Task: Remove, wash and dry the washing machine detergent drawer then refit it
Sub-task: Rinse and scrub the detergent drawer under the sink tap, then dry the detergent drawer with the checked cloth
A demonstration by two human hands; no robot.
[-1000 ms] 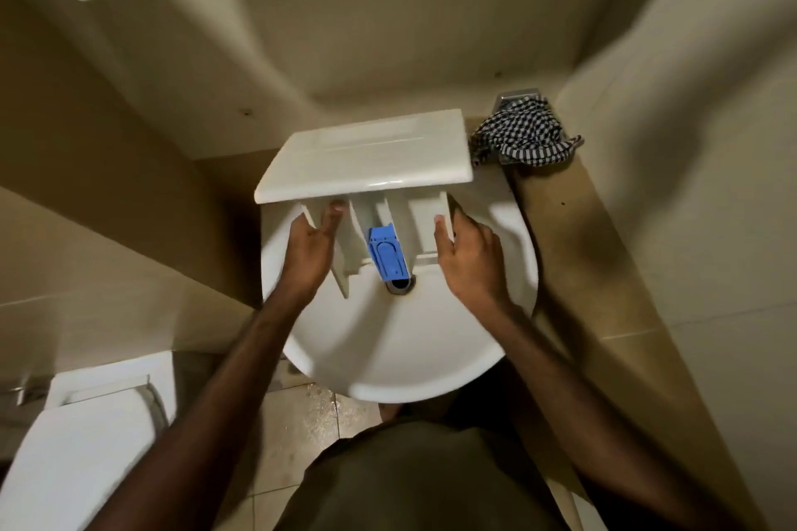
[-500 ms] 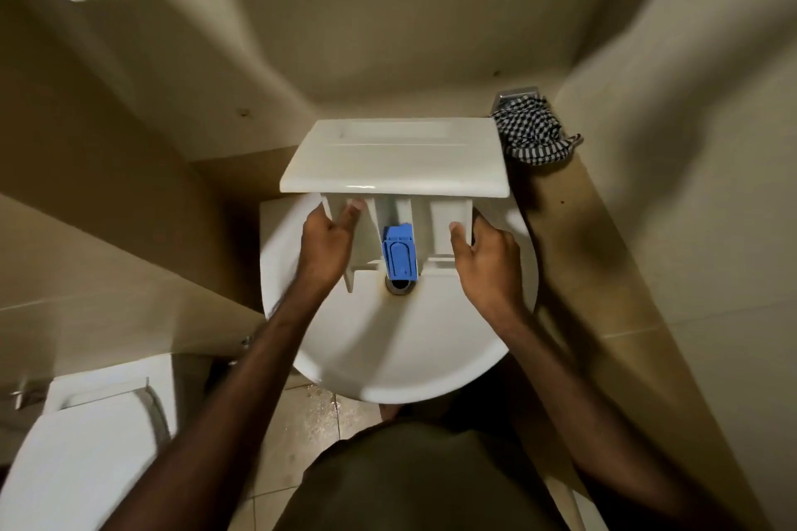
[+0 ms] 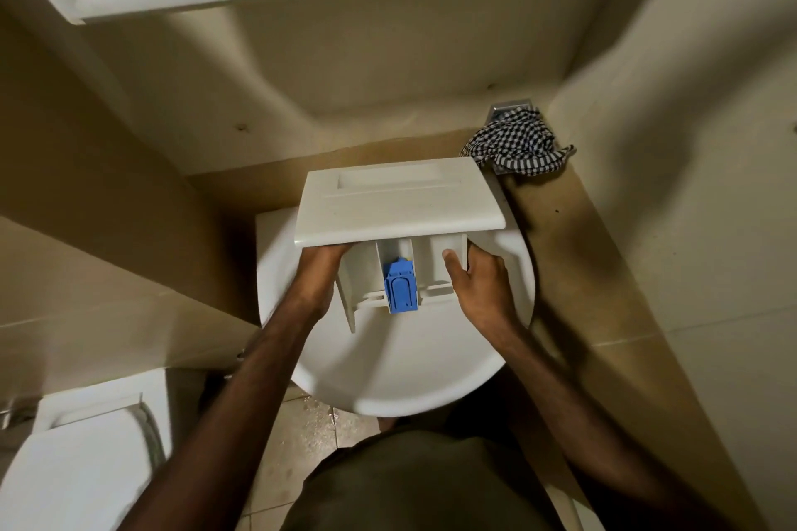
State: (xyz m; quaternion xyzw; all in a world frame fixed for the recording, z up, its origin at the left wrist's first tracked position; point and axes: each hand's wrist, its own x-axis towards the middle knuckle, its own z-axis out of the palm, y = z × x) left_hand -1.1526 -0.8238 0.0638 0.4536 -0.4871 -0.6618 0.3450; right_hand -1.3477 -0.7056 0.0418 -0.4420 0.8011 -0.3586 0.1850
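Hanging over the white sink is the detergent drawer, a white plastic box with a wide flat front panel turned up and away from the person. Its open side faces the person, and you can see the little walls that split it into parts. A blue cap sits in the middle part. The left hand holds the drawer on its left side; the fingers go in under the front panel, so I cannot tell how they lie. The right hand holds the right side, with the thumb pressed inside the right part and the other fingers curled round the outer wall. Behind the sink runs a brown ledge, and on it, near the corner of the wall, lies a crumpled black-and-white checked cloth, just beside the drawer's far right corner. Down at the left is a white toilet. Wet spots show on the tiled floor under the sink.
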